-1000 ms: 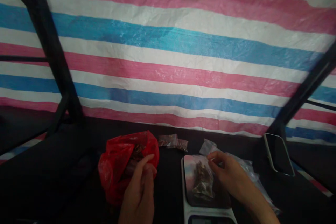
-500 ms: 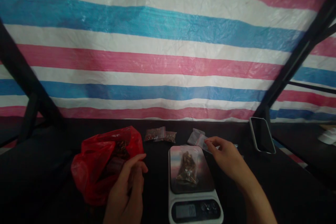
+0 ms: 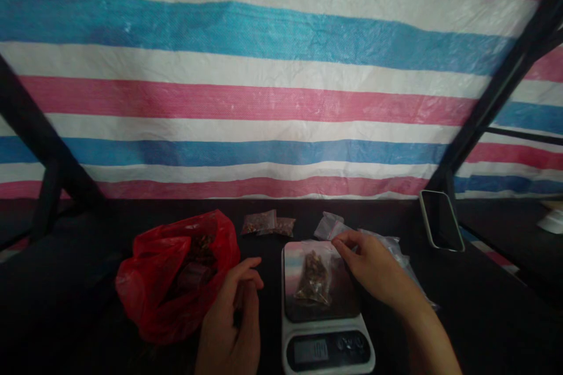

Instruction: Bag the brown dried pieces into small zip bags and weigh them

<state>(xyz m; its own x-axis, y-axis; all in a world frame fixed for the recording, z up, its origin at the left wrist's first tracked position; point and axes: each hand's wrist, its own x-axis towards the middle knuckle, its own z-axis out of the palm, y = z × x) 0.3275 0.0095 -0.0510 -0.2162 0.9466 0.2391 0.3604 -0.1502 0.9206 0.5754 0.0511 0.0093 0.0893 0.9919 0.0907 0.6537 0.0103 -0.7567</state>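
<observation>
A clear zip bag (image 3: 314,278) of brown dried pieces lies on the metal pan of a white kitchen scale (image 3: 328,324). My right hand (image 3: 373,266) pinches the upper right corner of this bag between thumb and fingertips. To the left of the scale hovers my left hand (image 3: 233,316), its fingers loosely bent and apart, with nothing in it. Beside it stands an open red plastic bag (image 3: 152,281) with dried brown pieces and a clear packet inside. The digits on the scale's display are too blurred to read surely.
Two small filled packets (image 3: 259,221) lie behind the scale. Empty clear bags (image 3: 391,243) are spread behind and beside my right hand. A phone (image 3: 441,221) leans at the back right, by a black frame post (image 3: 484,111). A striped sheet (image 3: 264,99) hangs behind the black table.
My right hand has moved left from the empty bags to the corner of the bag on the scale. My left hand has shifted right, away from the red bag. The display's digits have changed.
</observation>
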